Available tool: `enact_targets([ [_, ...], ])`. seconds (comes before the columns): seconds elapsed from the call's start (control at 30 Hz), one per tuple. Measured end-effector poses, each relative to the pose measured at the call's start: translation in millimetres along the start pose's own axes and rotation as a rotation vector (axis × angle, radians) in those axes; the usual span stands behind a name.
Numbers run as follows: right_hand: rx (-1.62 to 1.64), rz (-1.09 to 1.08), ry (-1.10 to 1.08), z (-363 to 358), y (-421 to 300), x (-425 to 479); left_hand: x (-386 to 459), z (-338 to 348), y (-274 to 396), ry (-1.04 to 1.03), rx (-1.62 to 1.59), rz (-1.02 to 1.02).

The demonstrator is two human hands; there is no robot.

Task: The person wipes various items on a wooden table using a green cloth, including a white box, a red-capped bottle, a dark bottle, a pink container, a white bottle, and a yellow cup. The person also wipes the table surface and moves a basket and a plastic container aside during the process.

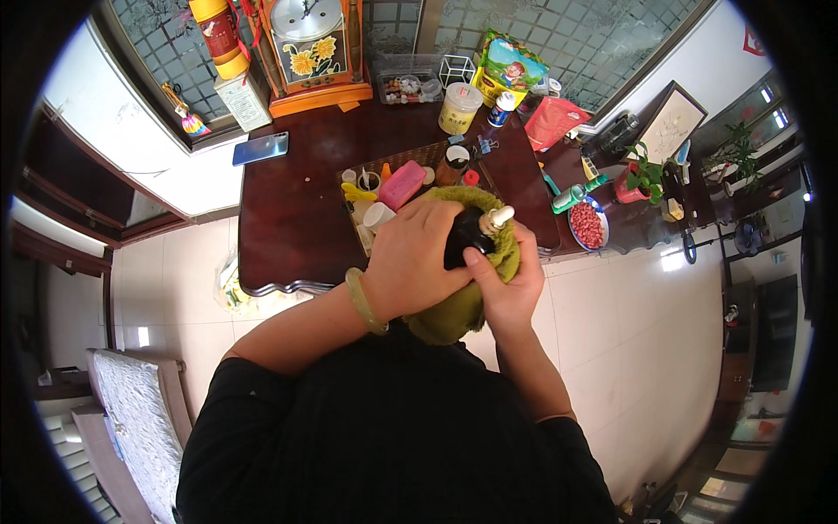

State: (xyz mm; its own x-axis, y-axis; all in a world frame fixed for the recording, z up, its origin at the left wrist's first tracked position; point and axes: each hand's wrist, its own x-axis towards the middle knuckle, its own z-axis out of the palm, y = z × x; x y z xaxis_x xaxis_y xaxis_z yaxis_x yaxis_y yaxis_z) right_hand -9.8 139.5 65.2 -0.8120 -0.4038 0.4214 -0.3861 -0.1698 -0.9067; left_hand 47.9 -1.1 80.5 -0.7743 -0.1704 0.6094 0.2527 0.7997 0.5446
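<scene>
Close to my chest, over the table's front edge, a dark glossy bottle (466, 234) with a pale pump or nozzle top is held between both hands, partly wrapped in a green cloth (452, 314). My left hand (412, 252), with a pale bangle (364, 301) at the wrist, grips the bottle from the left. At the right, my right hand (510, 278) holds the cloth against it, thumb on the bottle. Beyond them lies a woven tray (419, 156) holding a pink object (402, 185), a white cup (378, 216), a dark-bodied jar (452, 166) and several small items.
The dark wooden table (288, 216) bears a phone (260, 149), a wooden clock (321, 85), a lidded tub (460, 108) and a snack pouch (510, 69). Rightward are a green bottle (568, 198), a bowl of reddish nuts (588, 224) and a potted plant (634, 183).
</scene>
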Motion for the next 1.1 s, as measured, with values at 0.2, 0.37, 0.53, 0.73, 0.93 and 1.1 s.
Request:
enact_targets([
  [0.2,0.179,0.001,-0.137,-18.6,-3.8,11.1,-1.6,-9.0,-22.3,-0.385,-0.776,-0.404],
  [0.37,0.146,-0.065,-0.130,-15.8,0.1,11.9,-8.3,0.2,-17.7,-0.302,-0.933,-0.448],
  [0.53,0.110,-0.101,-0.049,-12.1,5.5,8.8,-11.5,1.5,-10.6,-0.180,-0.646,-0.403],
  [0.73,-0.281,-0.275,0.046,-4.7,3.8,3.3,-10.6,2.7,-3.7,0.011,-0.219,-0.164],
  [0.93,-0.411,-0.303,0.101,6.4,1.6,-8.3,-7.6,0.0,1.9,0.081,-0.024,-0.068],
  [1.1,-0.632,-0.410,0.066,11.2,-6.0,-14.8,-4.4,-2.5,-0.7,0.117,0.100,-0.009],
])
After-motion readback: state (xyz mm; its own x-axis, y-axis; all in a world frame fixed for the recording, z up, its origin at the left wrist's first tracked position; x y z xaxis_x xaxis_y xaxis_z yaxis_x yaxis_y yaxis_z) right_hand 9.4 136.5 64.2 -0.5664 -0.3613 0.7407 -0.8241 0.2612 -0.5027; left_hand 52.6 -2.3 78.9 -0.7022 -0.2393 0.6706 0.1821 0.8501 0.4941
